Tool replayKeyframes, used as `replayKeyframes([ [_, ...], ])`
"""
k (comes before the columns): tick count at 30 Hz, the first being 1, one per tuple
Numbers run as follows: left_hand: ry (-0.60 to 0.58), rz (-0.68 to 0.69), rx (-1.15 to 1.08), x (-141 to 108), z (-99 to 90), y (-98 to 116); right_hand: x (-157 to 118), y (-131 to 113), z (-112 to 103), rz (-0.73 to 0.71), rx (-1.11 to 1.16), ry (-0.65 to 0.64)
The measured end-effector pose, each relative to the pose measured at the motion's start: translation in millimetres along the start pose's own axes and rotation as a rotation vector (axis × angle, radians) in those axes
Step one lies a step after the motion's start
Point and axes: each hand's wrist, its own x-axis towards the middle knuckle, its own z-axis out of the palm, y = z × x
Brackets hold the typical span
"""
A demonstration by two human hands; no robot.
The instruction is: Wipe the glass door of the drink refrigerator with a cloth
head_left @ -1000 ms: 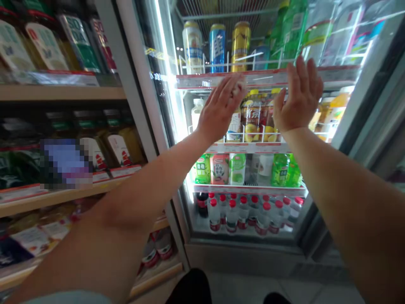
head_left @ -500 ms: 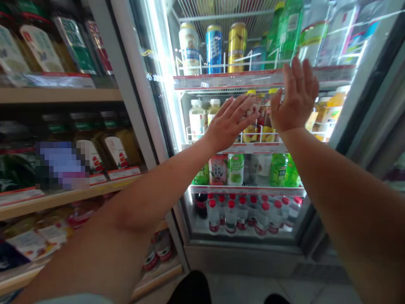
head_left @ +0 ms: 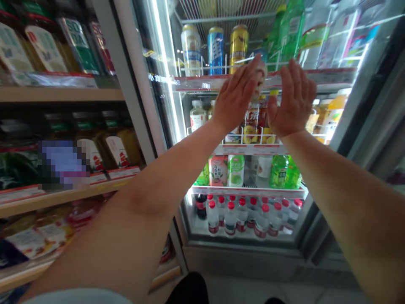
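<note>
My left hand is raised in front of the cooler's glass door, its fingers stretched upward. A crumpled pale cloth shows at its fingertips, partly hidden by them; its exact kind is unclear. To the right, my right hand is held up with the fingers extended and the palm toward the glass, with nothing seen in it. Whether either palm touches the pane is hard to tell. Behind the glass are drink cans, green bottles and tea bottles.
Lower in the cooler stand cartons and several red-capped water bottles. At left, wooden shelves hold more bottles and packets. A blurred patch covers part of them. My knee shows at the bottom.
My left hand has moved up, with its fingers now pointing more steeply upward and the pale cloth moving along. My right hand has stayed nearly in place, shifting slightly left.
</note>
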Motion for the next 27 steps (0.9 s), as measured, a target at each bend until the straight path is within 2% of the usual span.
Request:
replayKeyframes([
  [3,-0.015,0.033,0.043,16.6,10.4,10.5,-2.7,-0.4,-0.5,-0.168,0.022,0.0],
  [6,-0.056,0.076,0.048,21.7,10.3,21.7,-4.6,-1.8,-2.9,-0.192,0.073,-0.034],
  [10,-0.155,0.12,-0.012,16.4,-2.3,24.2,-5.4,-0.8,-4.0,-0.225,0.05,-0.101],
  [12,-0.212,0.156,-0.043,10.0,-12.2,14.2,-4.9,0.2,-3.4,-0.218,0.054,-0.121],
  [15,-0.234,0.245,-0.066,-2.6,-28.0,-16.2,-3.8,-0.7,-3.7,-0.165,0.062,-0.138],
  [17,-0.147,0.227,-0.044,-11.4,-36.2,-41.3,-3.6,-3.3,-5.6,-0.118,0.035,-0.139],
  [20,-0.005,0.099,0.007,-24.2,-41.4,-70.7,-4.4,-5.9,-8.4,-0.041,0.03,-0.106],
  [23,0.0,0.06,-0.029,-36.0,-41.3,-80.8,-3.5,3.3,-2.2,0.07,0.091,0.017],
  [27,-0.101,0.062,-0.115,-45.8,-43.3,-79.5,0.7,33.0,22.9,0.241,0.091,0.279],
])
